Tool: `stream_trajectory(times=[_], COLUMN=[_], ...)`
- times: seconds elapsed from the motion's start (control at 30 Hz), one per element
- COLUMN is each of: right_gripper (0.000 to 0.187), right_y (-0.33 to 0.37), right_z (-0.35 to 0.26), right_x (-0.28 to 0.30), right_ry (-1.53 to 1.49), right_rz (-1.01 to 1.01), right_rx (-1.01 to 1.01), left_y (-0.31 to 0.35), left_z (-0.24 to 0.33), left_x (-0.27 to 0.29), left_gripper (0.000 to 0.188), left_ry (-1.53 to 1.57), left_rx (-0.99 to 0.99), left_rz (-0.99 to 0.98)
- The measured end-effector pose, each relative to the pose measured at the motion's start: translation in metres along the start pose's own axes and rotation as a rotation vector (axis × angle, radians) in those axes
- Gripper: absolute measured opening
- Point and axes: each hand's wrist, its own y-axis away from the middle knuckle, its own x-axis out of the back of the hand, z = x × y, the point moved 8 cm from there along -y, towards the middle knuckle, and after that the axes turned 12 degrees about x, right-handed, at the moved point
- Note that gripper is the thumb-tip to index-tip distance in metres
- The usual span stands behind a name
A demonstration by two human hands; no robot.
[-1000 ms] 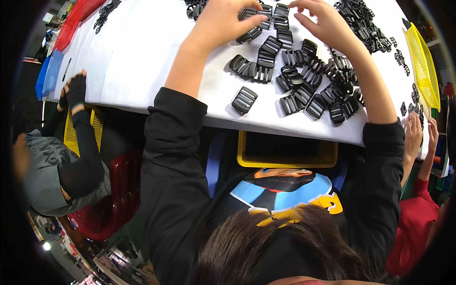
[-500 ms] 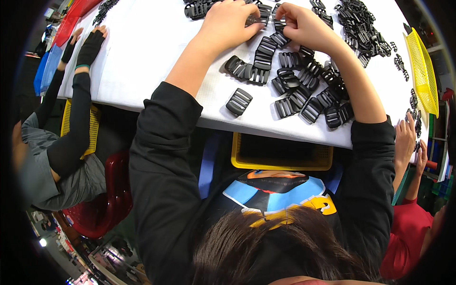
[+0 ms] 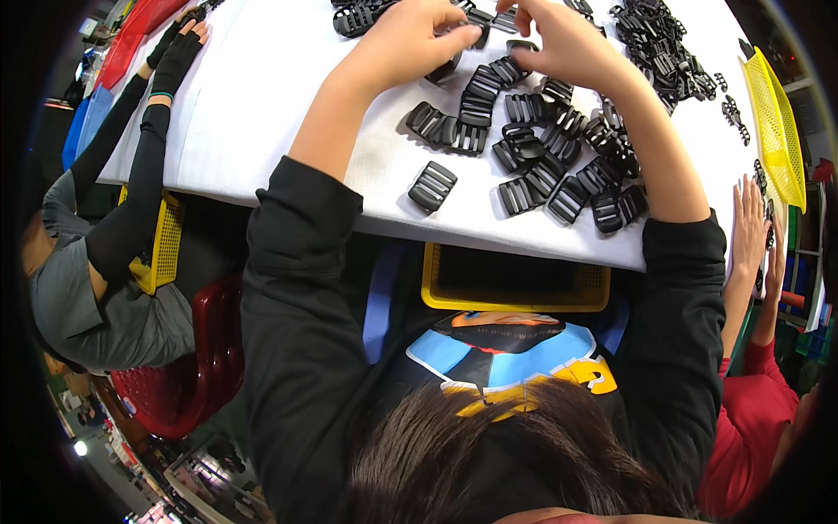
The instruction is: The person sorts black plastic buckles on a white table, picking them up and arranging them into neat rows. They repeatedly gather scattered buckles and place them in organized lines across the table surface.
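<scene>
My left hand [image 3: 414,42] is at the top of the white table, thumb and index finger apart. A black slotted plastic buckle [image 3: 479,35] lies by its thumb tip, and another dark piece is partly under the palm. Across a small gap, my right hand [image 3: 566,45] has its fingers spread, the thumb over a black buckle [image 3: 521,45]. Below the hands, several like buckles form a curved row [image 3: 477,106] and a loose cluster [image 3: 559,140]. One single buckle [image 3: 433,186] lies apart near the front edge. The picture's top edge cuts off part of both hands.
A heap of small black parts [image 3: 655,48] is at the far right, near a yellow basket [image 3: 772,122]. Under the table edge is a yellow tray [image 3: 515,306]. A person in black gloves [image 3: 179,65] works at left; another person's hands [image 3: 749,227] are at right.
My fingers have opened and spread apart from the pieces they were closed around. The co-worker at left reaches farther up; the one at right has straightened both hands.
</scene>
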Motion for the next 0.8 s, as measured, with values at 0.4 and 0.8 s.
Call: stream_trajectory(times=[0.4,0.8], right_gripper=[0.023,0.035], right_y=[-0.021,-0.036], right_z=[0.034,0.057], right_x=[-0.028,-0.033], right_ry=[0.258,0.036], right_rz=[-0.324,-0.202], right_rx=[-0.02,-0.061], left_y=[0.021,0.031], left_z=[-0.021,-0.017], left_x=[0.014,0.017], left_gripper=[0.032,0.028], left_ry=[0.0,-0.065], left_rx=[0.354,0.348], left_rz=[-0.288,-0.32])
